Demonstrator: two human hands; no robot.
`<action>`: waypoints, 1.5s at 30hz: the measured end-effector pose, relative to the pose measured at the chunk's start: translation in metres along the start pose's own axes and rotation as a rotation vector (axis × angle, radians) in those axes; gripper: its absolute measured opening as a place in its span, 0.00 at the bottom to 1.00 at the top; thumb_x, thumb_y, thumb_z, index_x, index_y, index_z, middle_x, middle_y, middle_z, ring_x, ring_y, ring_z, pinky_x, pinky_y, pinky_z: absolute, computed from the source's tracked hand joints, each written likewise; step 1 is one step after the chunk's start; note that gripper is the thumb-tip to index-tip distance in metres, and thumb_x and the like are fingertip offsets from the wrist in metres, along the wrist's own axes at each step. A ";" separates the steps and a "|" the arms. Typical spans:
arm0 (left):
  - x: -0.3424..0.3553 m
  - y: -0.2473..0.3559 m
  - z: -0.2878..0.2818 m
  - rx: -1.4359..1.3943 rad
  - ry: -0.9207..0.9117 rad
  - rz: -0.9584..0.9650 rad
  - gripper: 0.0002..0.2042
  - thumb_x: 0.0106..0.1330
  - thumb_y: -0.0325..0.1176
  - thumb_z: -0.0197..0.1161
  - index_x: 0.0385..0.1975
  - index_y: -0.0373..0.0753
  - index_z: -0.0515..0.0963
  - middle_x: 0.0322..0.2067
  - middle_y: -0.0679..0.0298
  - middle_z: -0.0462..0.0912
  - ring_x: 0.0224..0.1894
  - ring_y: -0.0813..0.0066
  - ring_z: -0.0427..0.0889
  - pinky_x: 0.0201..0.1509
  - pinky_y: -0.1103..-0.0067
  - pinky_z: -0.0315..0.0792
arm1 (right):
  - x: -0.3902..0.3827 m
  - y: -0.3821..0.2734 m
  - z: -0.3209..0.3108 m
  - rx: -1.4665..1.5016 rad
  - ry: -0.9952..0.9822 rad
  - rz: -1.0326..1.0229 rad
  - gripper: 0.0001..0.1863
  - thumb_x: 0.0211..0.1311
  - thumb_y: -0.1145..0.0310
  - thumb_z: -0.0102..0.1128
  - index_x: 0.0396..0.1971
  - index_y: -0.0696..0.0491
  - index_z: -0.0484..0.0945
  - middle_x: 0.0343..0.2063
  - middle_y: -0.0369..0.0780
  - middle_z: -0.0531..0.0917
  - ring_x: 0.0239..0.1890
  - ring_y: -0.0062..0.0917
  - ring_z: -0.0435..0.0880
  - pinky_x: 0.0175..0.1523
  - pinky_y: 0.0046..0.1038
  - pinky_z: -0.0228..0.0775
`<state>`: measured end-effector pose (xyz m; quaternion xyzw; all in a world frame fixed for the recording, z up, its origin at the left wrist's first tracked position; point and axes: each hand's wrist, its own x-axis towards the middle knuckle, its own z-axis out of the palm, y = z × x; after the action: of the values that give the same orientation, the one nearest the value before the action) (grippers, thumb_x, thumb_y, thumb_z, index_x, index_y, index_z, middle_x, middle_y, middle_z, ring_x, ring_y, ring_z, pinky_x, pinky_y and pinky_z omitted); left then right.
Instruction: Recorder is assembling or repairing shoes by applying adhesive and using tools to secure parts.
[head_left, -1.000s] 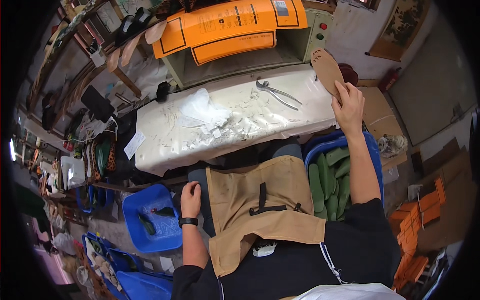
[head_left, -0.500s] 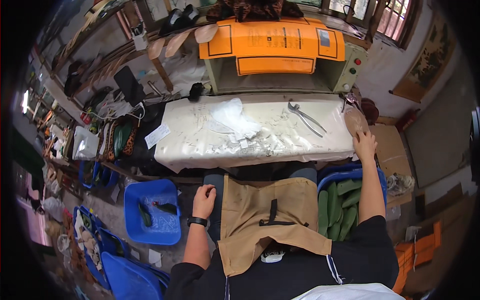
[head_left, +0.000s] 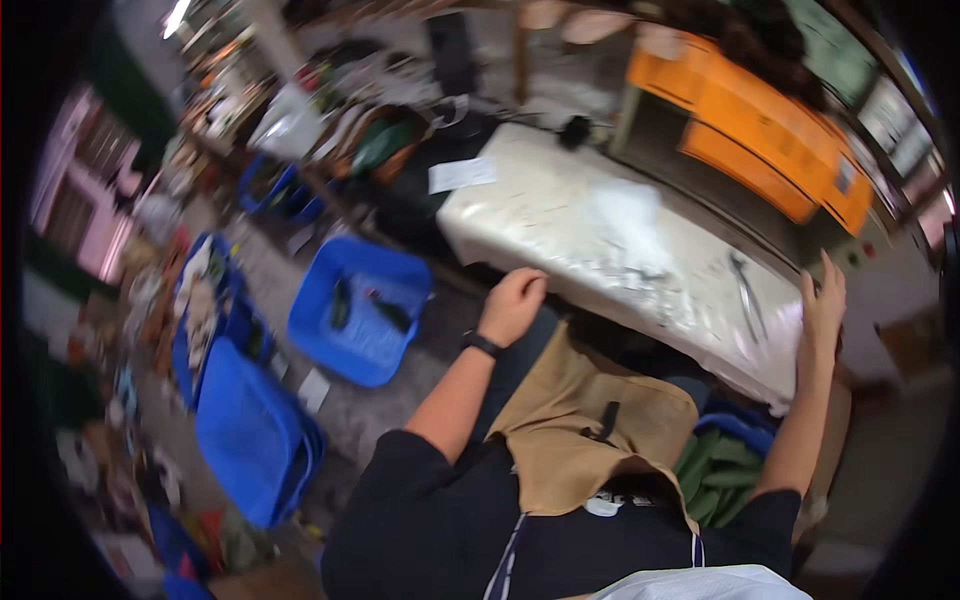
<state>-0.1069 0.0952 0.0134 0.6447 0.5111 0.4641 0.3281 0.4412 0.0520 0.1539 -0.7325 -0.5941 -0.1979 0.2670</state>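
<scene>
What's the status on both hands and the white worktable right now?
Left hand loosely closed on knee, empty. Right hand flat at far end of white worktable. Metal pliers lie beside it, untouched.

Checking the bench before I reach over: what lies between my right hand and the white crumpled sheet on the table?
In the head view, metal pliers lie on the table between right hand and sheet.

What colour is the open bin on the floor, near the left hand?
Blue; the open bin shows best in the head view, beside the left hand.
</scene>
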 end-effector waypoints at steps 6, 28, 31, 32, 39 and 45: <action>-0.015 -0.013 -0.021 -0.001 0.085 -0.084 0.09 0.72 0.31 0.60 0.43 0.34 0.83 0.40 0.61 0.86 0.38 0.65 0.82 0.46 0.76 0.76 | -0.013 -0.019 0.055 0.005 -0.220 -0.085 0.30 0.67 0.70 0.61 0.69 0.53 0.71 0.61 0.52 0.76 0.61 0.48 0.77 0.67 0.40 0.69; 0.030 0.015 -0.009 -0.134 0.199 0.070 0.06 0.69 0.28 0.58 0.38 0.34 0.81 0.35 0.60 0.84 0.32 0.65 0.78 0.41 0.74 0.74 | -0.050 -0.003 0.096 0.140 -0.433 -0.052 0.27 0.69 0.69 0.58 0.67 0.59 0.71 0.58 0.53 0.77 0.59 0.49 0.77 0.66 0.41 0.68; 0.027 0.011 -0.009 -0.134 0.202 0.068 0.06 0.69 0.28 0.58 0.38 0.34 0.81 0.35 0.61 0.84 0.32 0.65 0.78 0.40 0.74 0.74 | -0.058 -0.007 0.100 0.172 -0.461 -0.022 0.27 0.69 0.69 0.58 0.66 0.60 0.71 0.57 0.53 0.78 0.58 0.49 0.77 0.66 0.41 0.68; 0.026 0.012 -0.011 -0.131 0.178 0.037 0.07 0.70 0.29 0.58 0.39 0.34 0.82 0.37 0.60 0.85 0.35 0.63 0.80 0.43 0.74 0.74 | -0.062 -0.012 0.099 0.185 -0.478 0.003 0.26 0.69 0.69 0.59 0.66 0.60 0.72 0.57 0.53 0.78 0.58 0.49 0.77 0.66 0.41 0.68; 0.027 0.004 -0.021 -0.096 0.250 0.093 0.06 0.69 0.28 0.59 0.37 0.35 0.81 0.33 0.62 0.83 0.29 0.66 0.76 0.37 0.75 0.72 | -0.077 -0.030 0.093 0.123 -0.515 0.023 0.25 0.67 0.70 0.59 0.63 0.60 0.75 0.56 0.53 0.79 0.57 0.50 0.78 0.65 0.41 0.69; 0.024 0.001 -0.025 -0.103 0.204 0.019 0.06 0.70 0.29 0.59 0.37 0.35 0.81 0.33 0.62 0.83 0.29 0.67 0.76 0.37 0.75 0.72 | -0.087 -0.024 0.097 0.088 -0.453 -0.009 0.24 0.67 0.70 0.59 0.62 0.60 0.75 0.57 0.53 0.79 0.57 0.50 0.78 0.65 0.42 0.69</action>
<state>-0.1283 0.1166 0.0295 0.5813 0.5111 0.5562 0.3026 0.3967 0.0493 0.0290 -0.7433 -0.6501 -0.0035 0.1576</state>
